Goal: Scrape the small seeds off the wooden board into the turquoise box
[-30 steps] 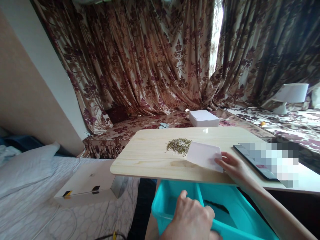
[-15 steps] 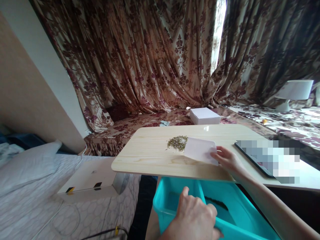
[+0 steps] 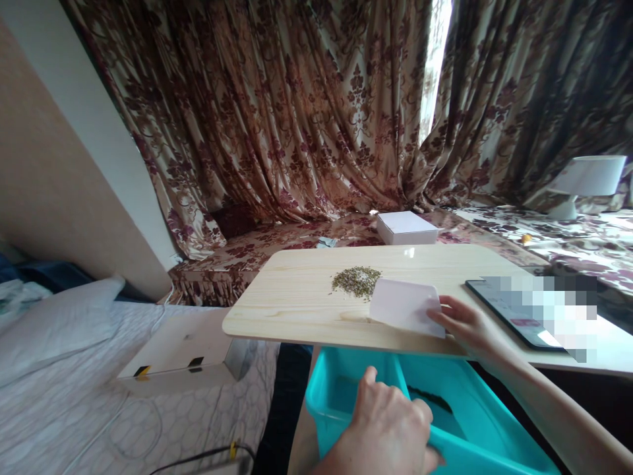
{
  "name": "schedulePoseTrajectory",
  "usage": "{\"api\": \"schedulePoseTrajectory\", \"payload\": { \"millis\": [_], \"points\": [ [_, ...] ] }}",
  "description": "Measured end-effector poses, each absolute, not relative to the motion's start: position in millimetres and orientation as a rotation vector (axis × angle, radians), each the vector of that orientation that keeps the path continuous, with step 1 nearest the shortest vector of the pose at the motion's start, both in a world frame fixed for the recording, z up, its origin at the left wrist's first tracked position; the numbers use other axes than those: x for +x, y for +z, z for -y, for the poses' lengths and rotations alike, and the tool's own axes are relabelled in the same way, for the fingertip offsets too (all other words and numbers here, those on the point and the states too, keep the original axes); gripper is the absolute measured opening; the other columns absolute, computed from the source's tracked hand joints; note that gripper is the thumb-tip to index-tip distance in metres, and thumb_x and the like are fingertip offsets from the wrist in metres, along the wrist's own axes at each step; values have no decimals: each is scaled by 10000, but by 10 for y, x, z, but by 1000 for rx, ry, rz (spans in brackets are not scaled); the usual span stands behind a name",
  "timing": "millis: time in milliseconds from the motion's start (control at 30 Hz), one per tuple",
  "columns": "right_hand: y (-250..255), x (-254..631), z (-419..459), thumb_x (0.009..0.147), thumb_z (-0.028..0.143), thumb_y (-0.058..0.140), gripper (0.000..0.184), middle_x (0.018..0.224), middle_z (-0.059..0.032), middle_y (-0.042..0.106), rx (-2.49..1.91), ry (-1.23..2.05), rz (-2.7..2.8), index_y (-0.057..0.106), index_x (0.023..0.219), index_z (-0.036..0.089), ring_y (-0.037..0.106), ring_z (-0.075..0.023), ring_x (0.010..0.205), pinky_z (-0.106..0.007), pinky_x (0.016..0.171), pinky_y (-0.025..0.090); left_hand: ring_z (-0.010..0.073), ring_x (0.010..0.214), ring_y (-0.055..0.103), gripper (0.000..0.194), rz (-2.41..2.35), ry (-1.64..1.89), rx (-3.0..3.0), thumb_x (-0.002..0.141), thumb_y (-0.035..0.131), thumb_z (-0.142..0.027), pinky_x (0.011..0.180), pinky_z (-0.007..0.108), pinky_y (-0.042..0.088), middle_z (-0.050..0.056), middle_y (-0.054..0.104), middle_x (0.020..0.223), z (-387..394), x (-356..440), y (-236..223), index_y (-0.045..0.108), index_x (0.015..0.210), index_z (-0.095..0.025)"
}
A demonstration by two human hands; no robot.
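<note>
A thin white card, perhaps stiff plastic or paper, is pinched at its right edge by the fingers of my right hand. It slants just above the tabletop, its left edge beside a loose pile of small green and white grains. Under the table's near edge is a teal two-part bin. My left hand is closed over the bin's near rim, with part of its fingers hidden. A dark strip of bits lies in the bin's right compartment.
A tablet, partly blurred out, lies on the table's right side. Behind the table sits a white box. Another white box rests on the bed at left. A lamp stands far right.
The card moved left to the grains, then drew back right, held by my right hand. The grain pile looks a little more spread. My left hand stays on the bin.
</note>
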State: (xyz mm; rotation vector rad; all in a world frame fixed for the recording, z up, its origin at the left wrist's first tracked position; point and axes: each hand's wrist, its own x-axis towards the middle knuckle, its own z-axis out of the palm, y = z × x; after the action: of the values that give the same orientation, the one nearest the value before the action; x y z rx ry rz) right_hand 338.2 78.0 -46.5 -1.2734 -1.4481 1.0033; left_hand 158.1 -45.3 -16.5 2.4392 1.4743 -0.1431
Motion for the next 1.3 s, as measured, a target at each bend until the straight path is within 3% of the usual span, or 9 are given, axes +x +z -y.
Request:
{"api": "schedulePoseTrajectory", "payload": {
  "millis": [267, 467, 633, 967, 1233, 1300],
  "points": [
    [-587, 3229, -633, 560, 551, 700, 449, 738, -64, 719, -1193, 1176, 1484, 611, 826, 200, 652, -230, 685, -288, 529, 500, 247, 899, 590, 345, -1490, -145, 2448, 790, 625, -457, 1003, 406, 238, 102, 669, 840, 469, 1582, -204, 652, 956, -155],
    [-490, 3232, -742, 486, 602, 709, 519, 739, -84, 721, -1198, 1031, 1434, 600, 790, 195, 662, -257, 725, -323, 596, 516, 244, 891, 588, 332, -1480, -155, 2455, 785, 639, -446, 999, 412, 246, 94, 670, 829, 472, 1587, -176, 653, 946, -156],
    [-537, 3226, -853, 500, 612, 689, 515, 721, -77, 721, -1236, 1009, 1444, 593, 799, 205, 665, -259, 702, -322, 563, 509, 237, 851, 593, 305, -1474, -125, 2473, 775, 649, -442, 975, 405, 277, 75, 669, 797, 458, 1567, -171, 660, 908, -168],
    [-553, 3076, -665, 618, 495, 682, 404, 734, -34, 708, -1102, 1297, 1608, 617, 873, 189, 638, -189, 627, -259, 496, 472, 241, 871, 590, 292, -1484, -145, 2432, 781, 648, -402, 983, 412, 269, 94, 669, 828, 453, 1560, -128, 659, 940, -156],
    [-481, 3472, -912, 595, 404, 691, 345, 819, -74, 717, -1243, 913, 1224, 640, 855, 183, 655, -230, 715, -295, 562, 495, 231, 954, 557, 299, -1579, -15, 2349, 770, 630, -442, 993, 389, 256, 66, 637, 910, 547, 1233, -317, 646, 951, -204],
    [-501, 3531, -983, 600, 366, 678, 272, 847, -57, 719, -1278, 826, 1160, 653, 818, 205, 658, -247, 789, -313, 630, 509, 231, 915, 565, 307, -1584, -37, 2309, 707, 680, -448, 969, 385, 285, 41, 632, 883, 576, 1118, -417, 658, 931, -239]
  ]
}}
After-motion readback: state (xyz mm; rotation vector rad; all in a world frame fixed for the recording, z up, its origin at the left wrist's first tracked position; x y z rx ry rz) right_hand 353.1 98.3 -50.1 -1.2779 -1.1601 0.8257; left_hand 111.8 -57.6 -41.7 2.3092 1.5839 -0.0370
